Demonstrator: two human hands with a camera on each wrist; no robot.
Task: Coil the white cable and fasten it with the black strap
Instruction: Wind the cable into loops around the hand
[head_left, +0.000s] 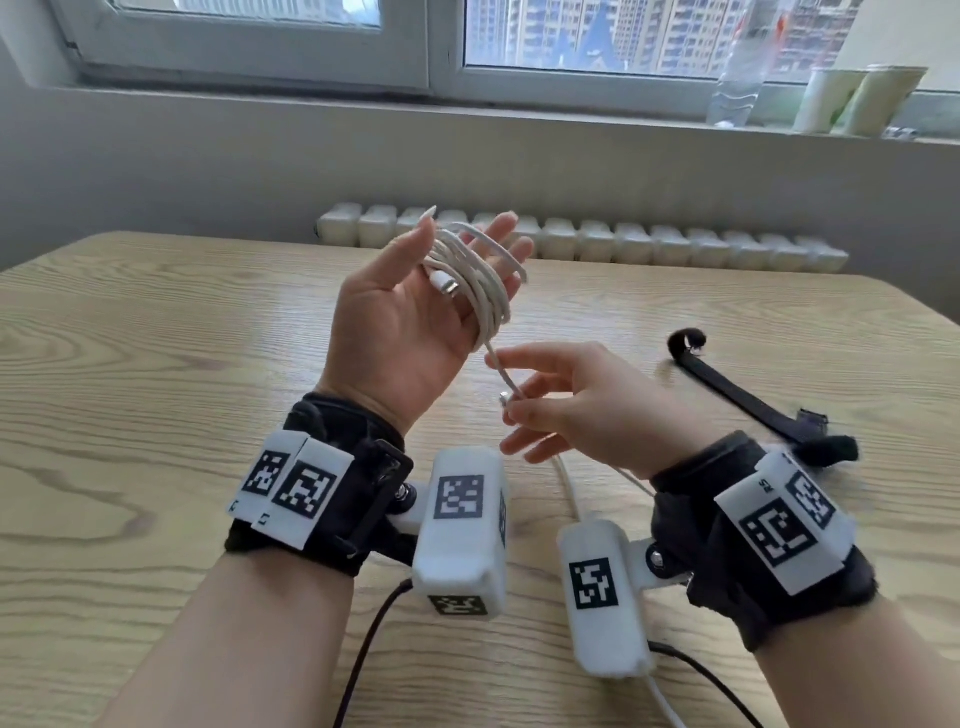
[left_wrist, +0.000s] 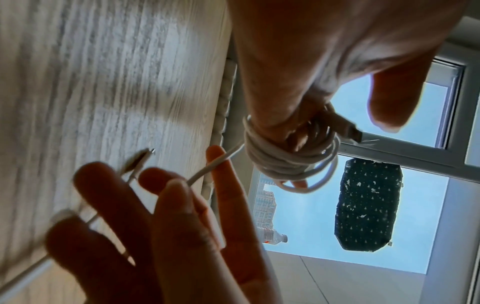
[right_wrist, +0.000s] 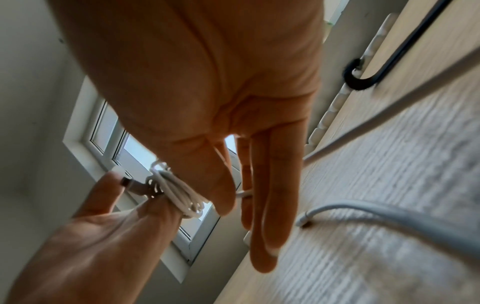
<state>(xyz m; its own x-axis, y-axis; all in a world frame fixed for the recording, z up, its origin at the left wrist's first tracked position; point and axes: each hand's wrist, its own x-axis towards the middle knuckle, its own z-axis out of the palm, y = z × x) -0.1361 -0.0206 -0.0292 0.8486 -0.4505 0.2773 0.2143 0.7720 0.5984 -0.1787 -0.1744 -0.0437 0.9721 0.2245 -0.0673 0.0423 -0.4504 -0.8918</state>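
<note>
My left hand (head_left: 457, 249) is raised palm up above the table, fingers straight. The white cable (head_left: 485, 283) is wound in several loops round those fingers, also seen as a coil (left_wrist: 280, 162) in the left wrist view and as a coil (right_wrist: 179, 195) in the right wrist view. One connector (head_left: 447, 285) lies across the palm. A short free tail runs down to my right hand (head_left: 517, 389), which pinches it near the end plug (head_left: 503, 399). The black strap (head_left: 737, 395) lies flat on the table to the right, one end curled; the strap (right_wrist: 363, 82) is untouched.
The wooden table (head_left: 156, 364) spreads out under both hands. A white radiator (head_left: 623, 244) runs behind its far edge. A bottle (head_left: 737, 67) and cups (head_left: 857, 98) stand on the windowsill. White and black camera leads (head_left: 569, 483) trail near my wrists.
</note>
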